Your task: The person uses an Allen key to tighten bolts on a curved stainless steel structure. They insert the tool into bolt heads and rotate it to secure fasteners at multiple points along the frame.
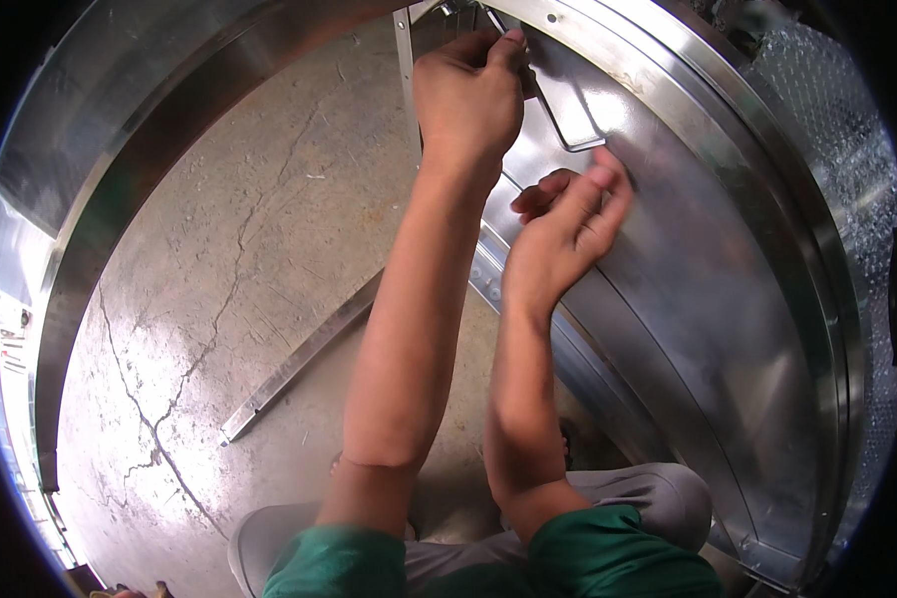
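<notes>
My left hand [473, 100] is closed around the long arm of an L-shaped hex key [551, 120], thumb pressed along it. The key's upper end reaches toward the metal frame at the top, where its tip is hard to make out. My right hand [563, 229] is just below the key's short bent end. Its index finger is raised close to that end, slightly blurred, and whether they touch is unclear. The thumb stands apart and the other fingers are loosely bent, with nothing seen in them. Behind both hands is a shiny curved sheet-metal panel [688, 269].
A curved metal rim [159, 100] sweeps around the left and top. A loose metal bar [304, 354] lies across the cracked concrete floor [219, 229]. Bubble wrap [827, 90] is beyond the rim at the right. My bent knee [663, 493] is close to the panel.
</notes>
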`<state>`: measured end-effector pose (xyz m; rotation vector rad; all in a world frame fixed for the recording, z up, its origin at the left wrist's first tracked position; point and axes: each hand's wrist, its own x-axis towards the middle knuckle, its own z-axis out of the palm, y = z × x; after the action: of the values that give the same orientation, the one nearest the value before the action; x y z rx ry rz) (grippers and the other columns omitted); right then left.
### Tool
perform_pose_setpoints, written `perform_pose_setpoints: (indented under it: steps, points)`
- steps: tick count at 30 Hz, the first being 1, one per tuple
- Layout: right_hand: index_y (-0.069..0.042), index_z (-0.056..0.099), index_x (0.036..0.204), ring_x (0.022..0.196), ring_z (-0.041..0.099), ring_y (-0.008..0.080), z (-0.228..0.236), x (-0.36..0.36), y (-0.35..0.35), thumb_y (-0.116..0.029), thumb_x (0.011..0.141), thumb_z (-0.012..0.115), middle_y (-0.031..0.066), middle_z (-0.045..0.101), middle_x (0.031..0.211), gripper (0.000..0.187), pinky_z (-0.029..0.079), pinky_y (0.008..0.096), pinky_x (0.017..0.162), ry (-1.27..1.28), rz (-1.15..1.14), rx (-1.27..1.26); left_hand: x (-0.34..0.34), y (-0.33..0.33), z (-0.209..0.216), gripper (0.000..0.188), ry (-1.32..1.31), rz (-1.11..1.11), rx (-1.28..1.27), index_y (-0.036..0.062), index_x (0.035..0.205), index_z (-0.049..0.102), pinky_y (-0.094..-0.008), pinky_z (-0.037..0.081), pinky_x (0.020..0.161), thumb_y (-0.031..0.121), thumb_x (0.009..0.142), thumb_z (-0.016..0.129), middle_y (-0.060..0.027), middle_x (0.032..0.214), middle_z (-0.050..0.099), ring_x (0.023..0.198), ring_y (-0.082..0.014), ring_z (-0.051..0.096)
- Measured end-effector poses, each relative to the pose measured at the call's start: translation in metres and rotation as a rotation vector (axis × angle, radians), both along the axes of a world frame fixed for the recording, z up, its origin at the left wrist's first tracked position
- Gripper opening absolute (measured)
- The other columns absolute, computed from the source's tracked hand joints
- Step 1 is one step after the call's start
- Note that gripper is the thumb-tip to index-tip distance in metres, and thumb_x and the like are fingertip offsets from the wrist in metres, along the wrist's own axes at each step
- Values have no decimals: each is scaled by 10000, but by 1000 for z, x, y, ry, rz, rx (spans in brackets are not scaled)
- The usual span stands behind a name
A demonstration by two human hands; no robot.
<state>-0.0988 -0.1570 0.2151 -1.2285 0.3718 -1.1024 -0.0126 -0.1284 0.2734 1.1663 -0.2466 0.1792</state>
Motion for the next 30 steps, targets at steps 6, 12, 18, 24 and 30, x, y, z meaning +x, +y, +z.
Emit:
perform_pose_setpoints:
  steps: [6,12,18,24,30]
  points:
    - [57,604,1037,454,503,138,18,-7,-16,-470,1074,394,83,605,667,569,356,261,460,113,461,489,3,9,-4,203,69,-233,-151,-38,1058,659,-301,561,762,154,1014,609,-72,854,665,765,-160,632]
    - [26,629,980,444,452,101,15,-8,-27,-271,994,662,72,639,691,299,326,246,449,-78,785,593,7,11,-16,213,69,-470,-416,-13,1131,632,-310,557,771,171,1032,590,-73,893,655,798,-168,632]
    - [36,642,947,548,632,133,6,4,-18,-226,988,679,94,698,743,268,471,265,494,98,272,-20,1,6,-8,223,1,-78,17,-32,1065,663,-297,548,713,161,957,690,-87,905,686,766,-172,657]
    - [36,642,1028,629,666,143,-5,3,-7,-289,1055,564,76,674,736,336,500,262,526,54,134,73,3,8,0,195,-32,-60,72,-75,1013,686,-308,568,668,111,957,672,-130,865,708,728,-198,699]
    - [12,617,901,477,541,142,2,-11,-25,-530,1000,574,61,602,667,553,359,262,421,121,704,526,1,10,0,197,86,-275,-237,-79,1055,661,-306,589,684,102,1006,601,-129,873,691,732,-194,686]
